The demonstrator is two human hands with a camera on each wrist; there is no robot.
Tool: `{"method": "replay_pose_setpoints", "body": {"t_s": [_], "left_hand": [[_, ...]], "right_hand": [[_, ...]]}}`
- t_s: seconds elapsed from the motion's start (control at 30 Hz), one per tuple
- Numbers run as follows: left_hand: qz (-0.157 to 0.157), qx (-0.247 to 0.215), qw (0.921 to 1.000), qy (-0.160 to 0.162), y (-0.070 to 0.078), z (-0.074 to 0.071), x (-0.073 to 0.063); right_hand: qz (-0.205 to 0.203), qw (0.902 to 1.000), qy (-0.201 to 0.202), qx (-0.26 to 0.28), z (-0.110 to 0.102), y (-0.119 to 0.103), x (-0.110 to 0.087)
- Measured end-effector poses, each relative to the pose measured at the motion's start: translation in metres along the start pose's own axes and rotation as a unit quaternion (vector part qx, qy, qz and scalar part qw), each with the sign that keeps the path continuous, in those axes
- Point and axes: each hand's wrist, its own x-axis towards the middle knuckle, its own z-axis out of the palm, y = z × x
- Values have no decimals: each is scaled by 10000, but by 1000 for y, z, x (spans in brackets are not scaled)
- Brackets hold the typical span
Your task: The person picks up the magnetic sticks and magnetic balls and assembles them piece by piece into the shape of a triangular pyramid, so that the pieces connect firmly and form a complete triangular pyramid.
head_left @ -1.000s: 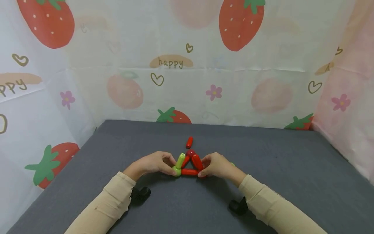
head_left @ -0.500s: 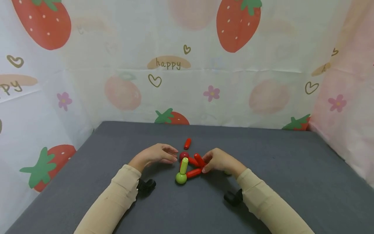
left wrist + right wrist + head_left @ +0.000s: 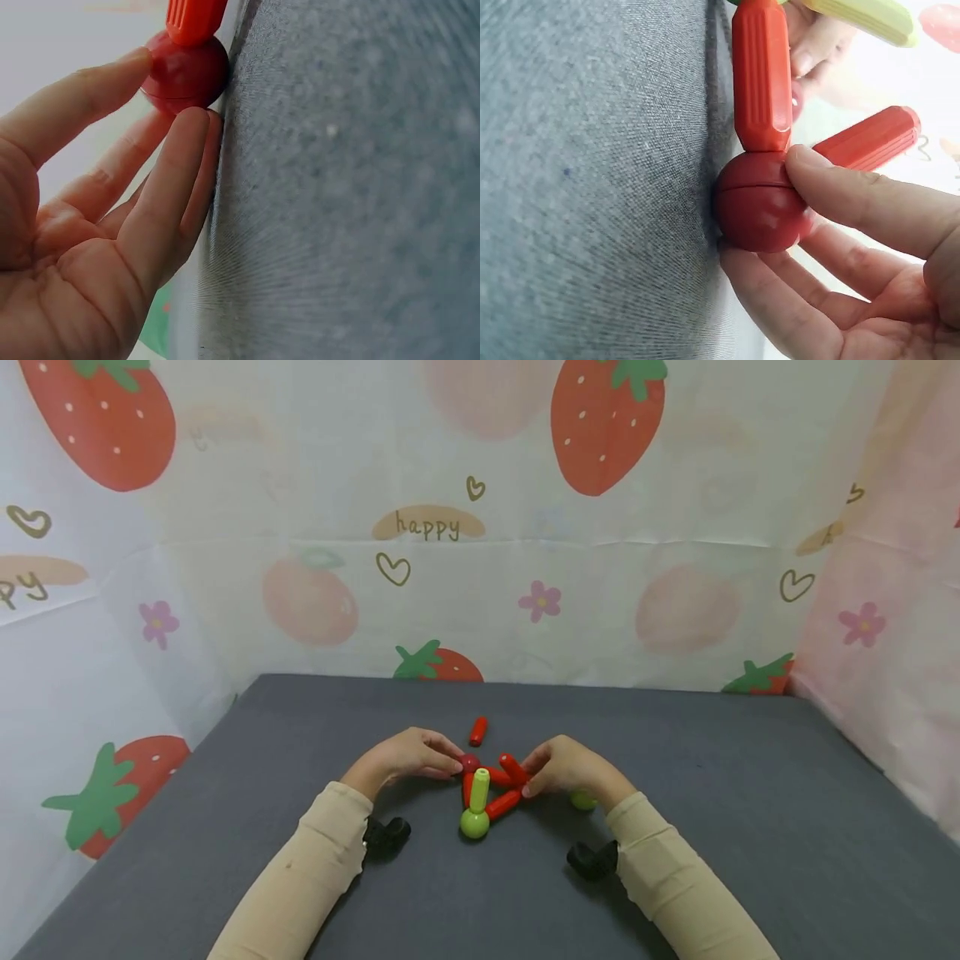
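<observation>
A triangle of red rods and balls lies between the two hands. My left hand [image 3: 412, 753] pinches the red ball [image 3: 187, 71] at its far left corner, thumb on one side and fingers on the other. At the right corner my right hand [image 3: 567, 766] grips another dark red ball [image 3: 757, 206] with thumb and fingertips. From that ball one red rod [image 3: 502, 804] runs to the green ball [image 3: 474, 824] at the near corner. Another red rod [image 3: 514, 768] slants up from it. A light green rod [image 3: 480, 792] stands up from the green ball.
A loose red rod [image 3: 478, 731] lies behind the triangle on the dark grey tabletop [image 3: 675, 843]. Another green ball [image 3: 582, 799] sits partly hidden by the right wrist. A fruit-print cloth [image 3: 450, 593] hangs behind the table.
Released by my left hand, the green ball has swung toward me as the triangle turned counterclockwise. That hand now holds the far red ball. My right hand has stayed at its corner.
</observation>
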Motion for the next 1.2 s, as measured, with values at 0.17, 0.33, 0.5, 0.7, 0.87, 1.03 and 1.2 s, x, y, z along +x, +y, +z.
{"method": "replay_pose_setpoints", "body": {"t_s": [0.17,0.33,0.5,0.7,0.87,1.03,1.2], "left_hand": [[-86,116,9998,169,9,-6,7],[-147,42,9979,629,22,-7,24],[-454,54,9937,1025,30,1,42],[-503,170,9876,1476,33,13,55],[-596,351,9813,1795,34,19,60],[-700,278,9817,1749,36,20,60],[-520,129,9890,1381,32,13,54]], "right_hand": [[26,10000,-42,15,-1,3,3],[60,9999,19,115,-5,6,4],[21,9997,61,253,-8,8,5],[-62,9994,8,327,-8,13,4],[-40,9995,5,300,-7,13,5],[-68,9998,26,202,-8,14,5],[-86,9998,64,137,-9,14,5]]}}
